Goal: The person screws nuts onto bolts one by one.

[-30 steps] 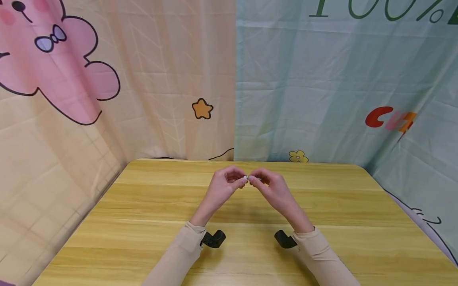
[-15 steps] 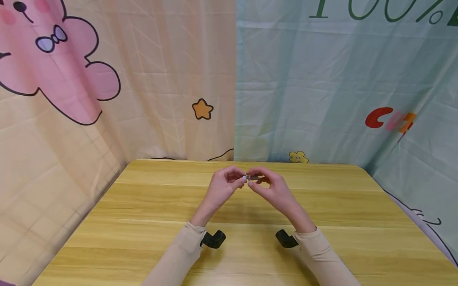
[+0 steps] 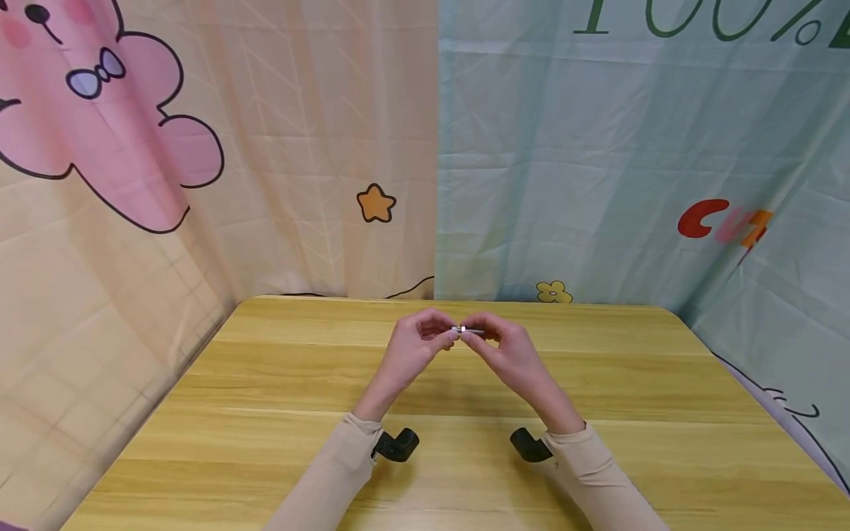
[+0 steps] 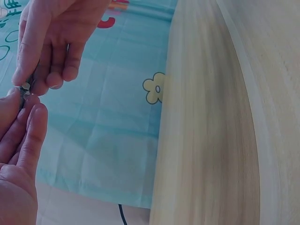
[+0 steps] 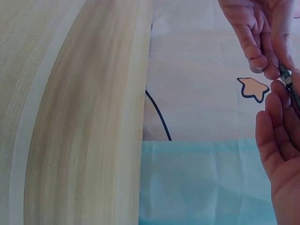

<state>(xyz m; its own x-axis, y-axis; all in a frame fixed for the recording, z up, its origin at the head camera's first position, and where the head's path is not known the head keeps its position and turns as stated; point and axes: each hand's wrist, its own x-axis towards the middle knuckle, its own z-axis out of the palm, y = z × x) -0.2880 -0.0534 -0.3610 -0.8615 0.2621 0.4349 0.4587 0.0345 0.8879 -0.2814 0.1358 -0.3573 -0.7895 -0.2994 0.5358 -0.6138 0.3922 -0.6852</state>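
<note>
A small silver bolt [image 3: 475, 331] with a shiny hex nut [image 5: 287, 76] on it is held level above the table, between both hands. My left hand [image 3: 413, 345] pinches the bolt's left end between thumb and fingers. At the nut, the thumb and fingertips of my right hand [image 3: 508, 352] close in from the right, and the thin shaft runs on past them. Most of the bolt's left end is hidden by fingertips. In the left wrist view, the fingertips of both hands nearly meet round the metal piece.
Below the hands lies a wood-grain table [image 3: 425, 457]. Printed curtains [image 3: 571, 147] hang behind it and along both sides. A black wrist mount [image 3: 397, 445] sits at the left cuff, another mount [image 3: 530, 445] at the right cuff.
My right fingers loosened and spread slightly half a second ago, showing more of the nut, and now pinch again. The left hand and the bolt have stayed in place.
</note>
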